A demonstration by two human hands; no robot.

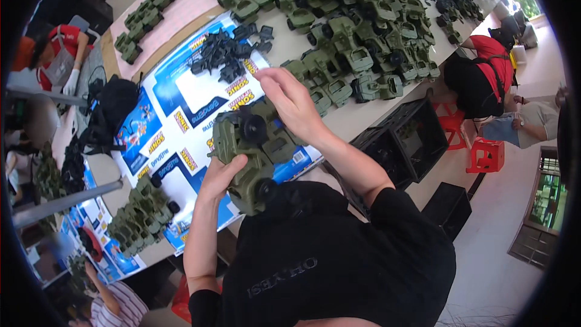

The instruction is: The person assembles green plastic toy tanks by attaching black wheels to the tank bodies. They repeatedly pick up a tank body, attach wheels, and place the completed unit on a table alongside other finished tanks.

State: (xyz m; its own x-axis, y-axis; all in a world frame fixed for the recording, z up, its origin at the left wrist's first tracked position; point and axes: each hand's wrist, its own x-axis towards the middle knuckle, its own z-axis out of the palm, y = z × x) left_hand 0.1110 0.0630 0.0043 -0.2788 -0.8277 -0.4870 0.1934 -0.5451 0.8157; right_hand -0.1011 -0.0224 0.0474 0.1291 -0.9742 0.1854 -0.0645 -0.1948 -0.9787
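Note:
An olive-green toy military vehicle (257,166) with black wheels is held tilted close to my body. My left hand (219,177) grips its near left side, thumb lying over the green body. Above its far right part is my right hand (292,102), fingers stretched out and no object visible in them. Whether the right palm touches the toy, I cannot tell. Just beyond lies a heap of small black plastic parts (225,53) on a printed blue-and-white card sheet (175,106).
Many similar green toy vehicles (357,36) crowd the table's far right; a row (142,212) stands at left. Black crates (408,139) and a red stool (486,154) are at right. Several people sit around, one in red (487,66). A grey metal bar (72,200) juts in from the left.

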